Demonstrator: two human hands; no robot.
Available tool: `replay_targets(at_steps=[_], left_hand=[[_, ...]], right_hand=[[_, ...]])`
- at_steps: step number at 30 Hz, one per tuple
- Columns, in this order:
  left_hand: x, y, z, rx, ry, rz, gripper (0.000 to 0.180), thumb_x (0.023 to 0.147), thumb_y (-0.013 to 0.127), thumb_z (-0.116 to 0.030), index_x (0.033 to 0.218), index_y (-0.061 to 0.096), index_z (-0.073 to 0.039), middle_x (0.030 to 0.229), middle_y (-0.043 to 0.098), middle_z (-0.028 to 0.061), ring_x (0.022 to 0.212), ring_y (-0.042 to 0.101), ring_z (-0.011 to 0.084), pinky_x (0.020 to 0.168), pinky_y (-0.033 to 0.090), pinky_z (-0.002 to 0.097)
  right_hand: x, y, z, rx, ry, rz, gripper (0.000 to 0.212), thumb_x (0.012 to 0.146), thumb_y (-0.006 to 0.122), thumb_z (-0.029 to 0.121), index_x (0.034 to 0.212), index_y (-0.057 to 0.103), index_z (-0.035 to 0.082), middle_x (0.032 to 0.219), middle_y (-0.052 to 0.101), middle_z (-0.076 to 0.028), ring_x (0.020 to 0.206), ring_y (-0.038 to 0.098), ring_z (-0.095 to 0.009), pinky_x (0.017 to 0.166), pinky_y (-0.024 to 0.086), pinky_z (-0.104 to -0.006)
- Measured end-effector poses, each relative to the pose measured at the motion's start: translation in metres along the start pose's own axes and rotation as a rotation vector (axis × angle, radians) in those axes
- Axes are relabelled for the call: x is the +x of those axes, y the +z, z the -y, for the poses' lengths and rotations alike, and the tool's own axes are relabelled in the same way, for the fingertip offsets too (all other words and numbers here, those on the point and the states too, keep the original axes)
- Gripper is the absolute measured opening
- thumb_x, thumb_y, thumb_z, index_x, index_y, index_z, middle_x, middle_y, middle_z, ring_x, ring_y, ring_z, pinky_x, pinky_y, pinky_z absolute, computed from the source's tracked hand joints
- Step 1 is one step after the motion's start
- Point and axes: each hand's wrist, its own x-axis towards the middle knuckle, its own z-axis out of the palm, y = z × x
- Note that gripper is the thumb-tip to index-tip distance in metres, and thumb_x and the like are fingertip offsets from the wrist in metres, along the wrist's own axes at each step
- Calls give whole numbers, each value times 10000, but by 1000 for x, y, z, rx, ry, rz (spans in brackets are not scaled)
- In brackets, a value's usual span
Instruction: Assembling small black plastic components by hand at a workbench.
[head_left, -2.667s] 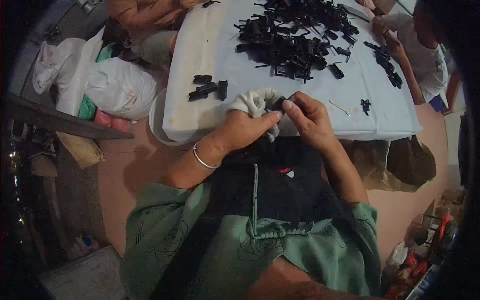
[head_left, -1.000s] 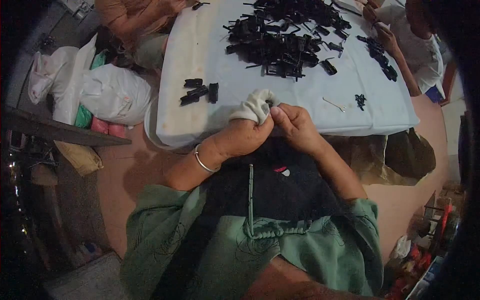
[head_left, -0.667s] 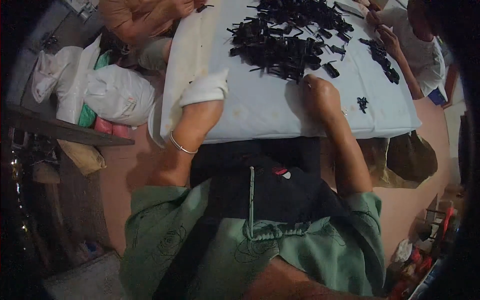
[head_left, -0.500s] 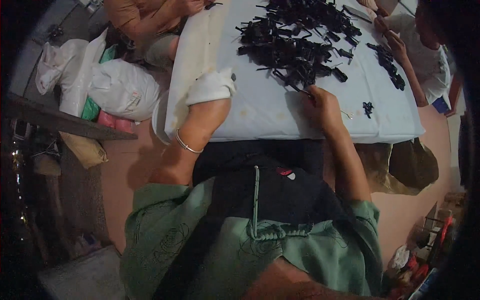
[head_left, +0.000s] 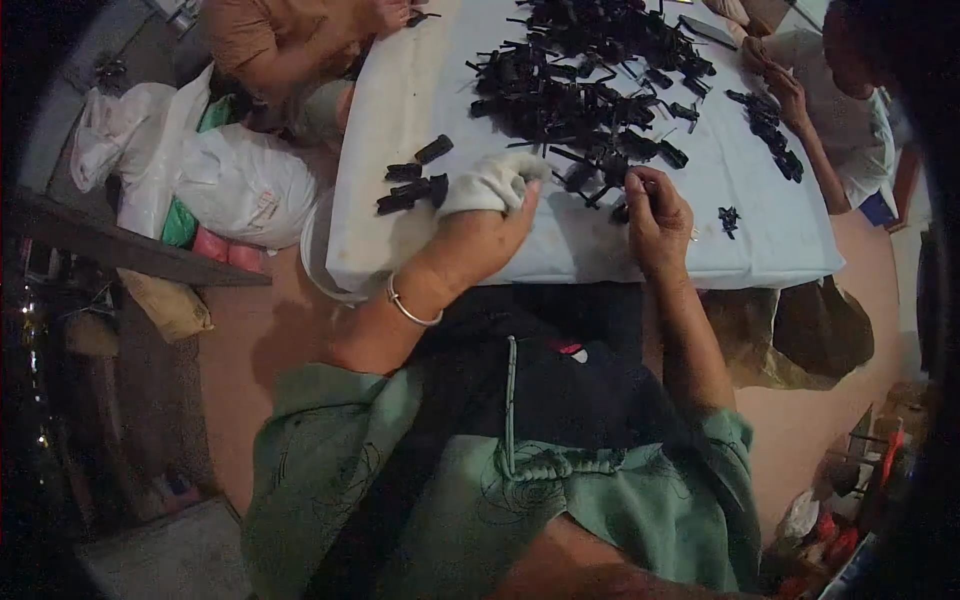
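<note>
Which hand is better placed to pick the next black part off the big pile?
Right. The right hand already has its fingertips at the near edge of the pile of black parts. The left hand holds a white cloth, nearer the small group of black pieces.

To your left, 2 bulging white plastic bags (head_left: 215, 175) sit on the reddish floor (head_left: 260, 340), with a tan crumpled sack (head_left: 170, 305) just beside them. Across the table, a person in an orange top (head_left: 280, 40) sits at the far left corner. A brown cloth bundle (head_left: 800, 330) lies under the table's right edge.
</note>
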Motion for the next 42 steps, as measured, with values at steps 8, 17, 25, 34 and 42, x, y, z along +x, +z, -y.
replay_targets(at_steps=[8, 17, 25, 34, 42], left_hand=[[2, 19, 21, -1407, -836, 158, 178, 883, 462, -165, 900, 573, -27, 747, 599, 22, 587, 567, 107, 493, 455, 244], [-6, 24, 0, -628, -348, 44, 184, 840, 555, -128, 985, 548, -15, 796, 593, 17, 643, 545, 72, 552, 464, 226], [-17, 18, -16, -709, -310, 279, 230, 814, 536, -55, 1039, 520, -10, 757, 563, 11, 595, 505, 32, 504, 430, 181], [-17, 21, -14, -327, -161, 148, 248, 781, 554, -69, 1016, 523, 4, 749, 582, 84, 632, 564, 154, 566, 466, 278], [-25, 26, -2, 92, 180, 54, 300, 772, 547, -69, 1055, 515, 25, 831, 586, 116, 736, 558, 147, 661, 457, 273]], right_hand=[[-23, 1, 22, 209, 59, 219, 97, 844, 546, 103, 888, 573, 21, 686, 476, 46, 580, 381, -24, 512, 323, -174], [-22, 1, 59, -221, -390, 340, 126, 777, 614, 108, 850, 552, 26, 592, 440, -31, 510, 422, -98, 482, 360, -214], [-14, 10, 39, -150, -88, 196, 129, 836, 558, 109, 763, 515, 12, 598, 464, -2, 554, 379, -51, 487, 350, -215], [-25, 9, 34, 69, 133, 496, 306, 907, 447, 255, 743, 507, 3, 574, 427, -5, 530, 373, -86, 481, 349, -259], [-35, 20, 14, 160, 275, 489, 318, 909, 446, 267, 748, 515, 2, 596, 434, 13, 573, 371, -64, 498, 340, -242]])
